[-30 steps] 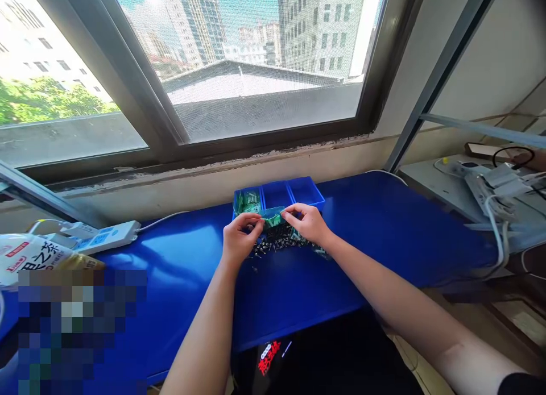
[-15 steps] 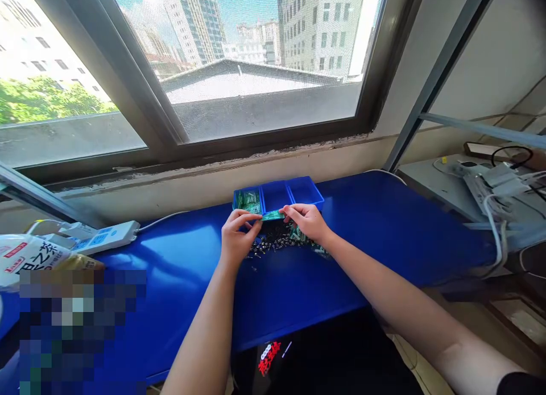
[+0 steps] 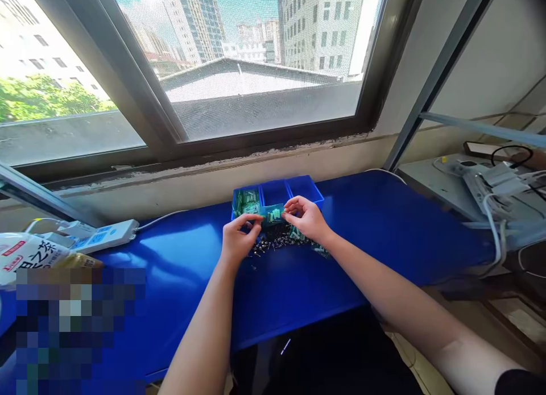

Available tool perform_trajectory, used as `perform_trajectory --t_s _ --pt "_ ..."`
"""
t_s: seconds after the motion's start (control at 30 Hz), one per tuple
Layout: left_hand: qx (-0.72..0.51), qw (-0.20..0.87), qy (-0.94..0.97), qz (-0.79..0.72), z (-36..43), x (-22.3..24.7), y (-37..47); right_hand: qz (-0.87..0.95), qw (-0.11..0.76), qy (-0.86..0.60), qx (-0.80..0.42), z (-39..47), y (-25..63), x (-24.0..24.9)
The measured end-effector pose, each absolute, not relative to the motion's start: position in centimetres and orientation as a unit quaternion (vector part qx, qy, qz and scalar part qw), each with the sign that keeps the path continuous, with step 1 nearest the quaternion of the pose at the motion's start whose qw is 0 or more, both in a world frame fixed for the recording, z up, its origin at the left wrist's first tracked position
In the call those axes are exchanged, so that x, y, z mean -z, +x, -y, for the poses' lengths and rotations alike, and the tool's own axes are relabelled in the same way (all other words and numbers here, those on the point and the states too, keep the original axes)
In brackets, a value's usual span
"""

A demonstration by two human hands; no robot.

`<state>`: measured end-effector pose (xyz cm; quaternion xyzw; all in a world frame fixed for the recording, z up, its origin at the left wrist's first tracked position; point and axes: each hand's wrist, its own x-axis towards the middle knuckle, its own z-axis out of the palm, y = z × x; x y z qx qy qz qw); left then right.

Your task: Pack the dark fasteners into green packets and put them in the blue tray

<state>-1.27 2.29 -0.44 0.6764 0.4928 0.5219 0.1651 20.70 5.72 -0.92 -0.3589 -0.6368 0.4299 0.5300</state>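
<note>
Between my two hands a small clear green plastic bag (image 3: pixel 273 214) is held up, with pale pieces like wall plugs inside it. My left hand (image 3: pixel 239 236) pinches its left edge and my right hand (image 3: pixel 307 217) its right edge. Just behind stands a blue tray (image 3: pixel 319 197) with three compartments; similar green bags (image 3: pixel 248 200) fill the left one. Under the hands lies a pile of small dark screws (image 3: pixel 277 240). Loose pale green plugs (image 3: pixel 297 233) lie beside the screws, partly hidden by my right hand.
The blue tabletop (image 3: pixel 179 304) runs below a window. A white power strip (image 3: pixel 104 237) and a printed plastic package (image 3: pixel 32 257) are at the left. To the right, chargers and cables (image 3: pixel 503 182) sit on a grey surface beyond a metal post (image 3: pixel 426 94).
The green bag has been tilted upright, so its face and the pieces inside show more. My right hand has risen slightly; both hands keep their pinch.
</note>
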Motion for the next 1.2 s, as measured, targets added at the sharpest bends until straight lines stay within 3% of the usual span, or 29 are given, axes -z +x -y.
perform_trajectory --t_s 0.67,1.2 --pt "-0.519 0.155 0.683 -0.49 -2.1 0.0 -0.8 0.674 0.495 -0.38 -0.396 -4.9 20.9 -0.1" --pt "-0.53 0.234 0.66 -0.478 -2.4 0.5 -0.9 0.697 0.496 -0.385 -0.345 -5.0 20.7 0.1"
